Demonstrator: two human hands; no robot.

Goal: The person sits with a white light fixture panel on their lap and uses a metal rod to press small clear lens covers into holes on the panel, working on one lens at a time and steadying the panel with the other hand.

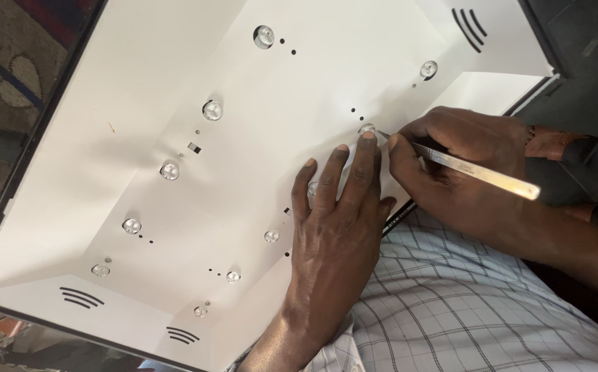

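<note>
- Left hand (333, 227) lies flat, fingers spread, holding nothing, steadying the white reflector sheet (175, 89) at frame centre.
- Right hand (461, 165) pinches metal tweezers (478, 172), tip touching a clear lens (367, 129).

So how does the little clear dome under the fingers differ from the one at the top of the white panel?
The near dome is touched by a left-hand fingertip and met by the metal tool that the right hand holds. The top dome sits untouched, fully in view, and looks larger. Both are clear, round and set on the white panel.

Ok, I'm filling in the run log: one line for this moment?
left hand flat on white panel | fingertip by clear lens | right hand holds metal tweezers at lens
</note>
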